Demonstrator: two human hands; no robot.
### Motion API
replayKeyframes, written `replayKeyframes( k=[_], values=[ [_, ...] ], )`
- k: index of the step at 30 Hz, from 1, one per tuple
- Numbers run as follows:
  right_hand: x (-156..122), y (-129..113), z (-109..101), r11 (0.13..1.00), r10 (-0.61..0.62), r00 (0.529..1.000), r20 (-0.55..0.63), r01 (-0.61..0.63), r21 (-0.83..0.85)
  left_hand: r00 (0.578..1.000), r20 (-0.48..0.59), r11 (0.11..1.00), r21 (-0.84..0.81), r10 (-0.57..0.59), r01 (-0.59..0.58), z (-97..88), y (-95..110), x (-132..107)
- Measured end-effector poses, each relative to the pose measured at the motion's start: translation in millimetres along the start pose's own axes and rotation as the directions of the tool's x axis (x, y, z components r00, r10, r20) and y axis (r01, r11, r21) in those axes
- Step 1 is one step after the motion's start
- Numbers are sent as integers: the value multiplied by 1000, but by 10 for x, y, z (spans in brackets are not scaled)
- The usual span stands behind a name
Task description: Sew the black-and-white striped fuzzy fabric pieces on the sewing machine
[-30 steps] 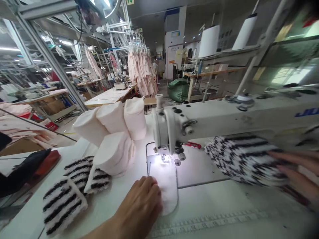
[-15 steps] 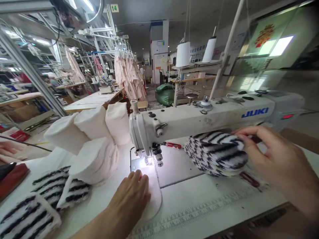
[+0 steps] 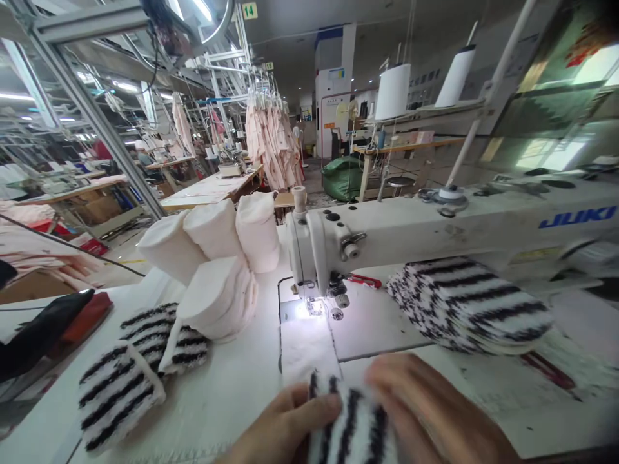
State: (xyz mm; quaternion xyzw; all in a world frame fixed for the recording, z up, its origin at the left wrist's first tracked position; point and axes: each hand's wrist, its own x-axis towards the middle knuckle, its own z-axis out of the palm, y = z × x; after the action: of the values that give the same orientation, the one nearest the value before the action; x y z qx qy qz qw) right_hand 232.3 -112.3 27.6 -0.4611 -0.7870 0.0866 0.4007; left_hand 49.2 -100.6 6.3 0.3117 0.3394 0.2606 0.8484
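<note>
Hands: left hand (image 3: 283,425) and right hand (image 3: 428,406) together, clamped on the striped terry pad (image 3: 353,422).
Pad axis: forward, toward the presser foot (image 3: 314,307) (near end out of view).
Nearer hand: left.

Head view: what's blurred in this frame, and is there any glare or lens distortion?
Head view: the right hand is motion-blurred, as is the striped terry pad it touches; the sewing machine's lamp glares white on the machine bed; wide-angle distortion slants the overhead metal frame.
</note>
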Motion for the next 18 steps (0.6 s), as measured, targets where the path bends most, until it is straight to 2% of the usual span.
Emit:
replayKeyframes(
  k=[2,3,6,8,10,12,14,16,18],
  values=[
    [193,242,144,974,198,974,108,-208,87,991,-123,998,46,51,-45,-97,84,-123],
    [302,362,238,963,247,960,135,-258,74,984,-162,994,90,68,-54,-132,133,-186],
    [586,603,575,939,338,924,178,-344,5,978,-188,972,233,89,-44,-186,265,-341],
    [704,647,775,926,376,905,202,-376,-39,974,-201,955,293,107,-44,-199,328,-401],
    [767,654,880,920,391,893,223,-386,-68,966,-239,951,308,100,-23,-218,376,-433],
    [791,679,850,920,392,893,223,-382,-88,954,-296,959,281,45,42,-251,421,-457],
    [768,721,693,923,383,905,183,-369,-109,942,-334,941,324,21,93,-292,474,-487],
    [675,716,477,927,365,925,104,-351,-135,948,-313,880,462,46,110,-319,538,-516],
    [507,598,304,932,337,941,30,-329,-151,966,-250,803,589,70,95,-315,603,-519]
  ],
)
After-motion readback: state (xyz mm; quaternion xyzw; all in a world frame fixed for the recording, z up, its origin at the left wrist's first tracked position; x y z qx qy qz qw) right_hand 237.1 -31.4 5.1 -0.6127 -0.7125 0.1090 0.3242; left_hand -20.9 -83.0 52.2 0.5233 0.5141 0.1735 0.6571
